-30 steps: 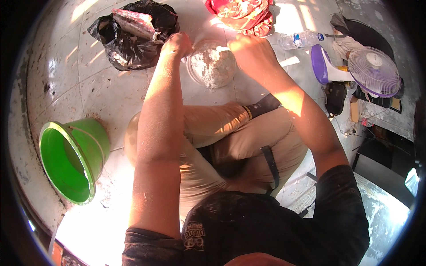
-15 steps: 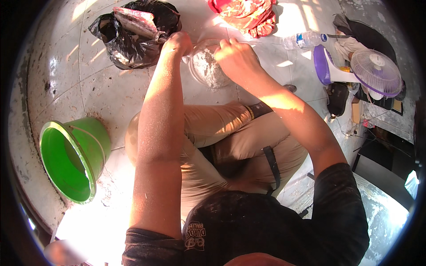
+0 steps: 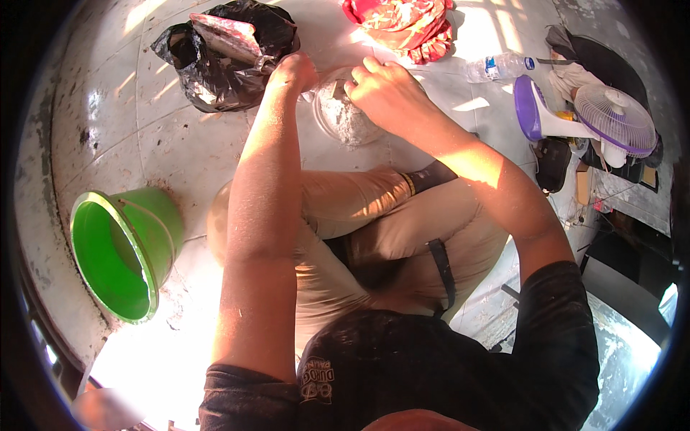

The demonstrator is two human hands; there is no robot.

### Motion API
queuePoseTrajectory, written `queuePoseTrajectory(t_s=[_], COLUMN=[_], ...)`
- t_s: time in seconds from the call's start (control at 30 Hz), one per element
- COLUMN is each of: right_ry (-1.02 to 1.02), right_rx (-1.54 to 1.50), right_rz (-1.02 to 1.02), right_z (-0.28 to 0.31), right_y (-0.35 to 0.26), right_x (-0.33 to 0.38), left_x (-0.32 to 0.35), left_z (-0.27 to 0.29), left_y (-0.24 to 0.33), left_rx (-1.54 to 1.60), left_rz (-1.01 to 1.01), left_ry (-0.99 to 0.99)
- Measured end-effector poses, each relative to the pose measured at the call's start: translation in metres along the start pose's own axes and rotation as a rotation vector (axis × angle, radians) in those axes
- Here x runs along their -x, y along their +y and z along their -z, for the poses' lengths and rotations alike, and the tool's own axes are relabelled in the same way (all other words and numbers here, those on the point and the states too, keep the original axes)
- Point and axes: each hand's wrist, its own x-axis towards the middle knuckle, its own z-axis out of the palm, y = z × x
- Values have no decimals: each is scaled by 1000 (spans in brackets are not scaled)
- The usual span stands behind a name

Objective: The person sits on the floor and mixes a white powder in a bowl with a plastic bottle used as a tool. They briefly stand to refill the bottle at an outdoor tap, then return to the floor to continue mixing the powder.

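A round, clear bowl [image 3: 325,132] holding white powder [image 3: 342,118] stands on the tiled floor in front of my crossed legs. At its left rim is my left hand [image 3: 293,72], closed with its fingertips turned away from view. My right hand [image 3: 387,90] hangs over the right side of the bowl, fingers curled inward and pinched. What either hand grips, if anything, is hidden. Pale dust speckles my left forearm. Just left of my left hand lies a black plastic bag [image 3: 208,80] with a reddish-white packet [image 3: 227,39] on it.
A green bucket [image 3: 169,228] lies tilted at the left, its mouth facing me. Red cloth [image 3: 410,29] is bunched beyond the bowl. To the right are a clear plastic bottle [image 3: 503,66], a purple-and-white fan [image 3: 614,118] and a black pouch [image 3: 553,164].
The whole view has shifted slightly. My right hand's fingers reach a little farther left over the bowl. My left hand stays by the left rim.
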Motion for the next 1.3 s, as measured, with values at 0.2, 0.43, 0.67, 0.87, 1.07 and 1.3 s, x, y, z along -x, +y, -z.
queuePoseTrajectory(t_s=[0.2, 0.43, 0.67, 0.87, 1.07, 1.3], right_ry=[-175, -213, -226, -206, -248, -219], right_rx=[-40, -46, -81, -110, -236, -578], right_rz=[119, 26, 109, 185, -44, -594], right_z=[7, 26, 24, 5, 25, 13], right_y=[18, 41, 0, 27, 65, 72], right_x=[19, 25, 9, 38, 43, 81], left_x=[26, 32, 31, 31, 29, 61], left_z=[19, 25, 28, 20, 9, 8], left_y=[20, 21, 14, 21, 16, 34], left_rx=[69, 35, -21, 79, 196, 133], left_rz=[73, 47, -2, -9, -112, -49], left_ry=[14, 6, -6, 107, 203, 210])
